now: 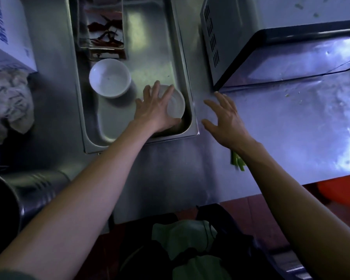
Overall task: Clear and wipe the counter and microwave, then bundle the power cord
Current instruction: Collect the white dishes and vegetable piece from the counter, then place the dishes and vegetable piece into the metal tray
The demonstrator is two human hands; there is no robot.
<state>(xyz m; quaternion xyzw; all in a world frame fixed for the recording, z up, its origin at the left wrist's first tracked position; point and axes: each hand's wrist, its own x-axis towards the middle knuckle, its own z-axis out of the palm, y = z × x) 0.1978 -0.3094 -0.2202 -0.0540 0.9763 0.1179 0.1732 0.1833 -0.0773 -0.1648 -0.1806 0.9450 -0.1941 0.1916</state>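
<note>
A steel tray (182, 63) lies on the steel counter (170, 170). Two white bowls stand in it: a larger bowl (109, 77) in the middle and a smaller bowl (177, 104) in the near right corner. My left hand (156, 108) lies over the smaller bowl with fingers spread and touching its rim. My right hand (226, 120) hovers open above the counter, just right of the tray and in front of the microwave (230, 37). A crumpled grey cloth (8, 102) lies at the far left.
A clear container of red chillies (103, 27) sits at the tray's far end. A white box (8, 31) stands top left, a steel pot (12, 199) at the near left. Green vegetable pieces (237, 160) lie by my right wrist; crumbs (287, 93) dot the counter near the microwave door.
</note>
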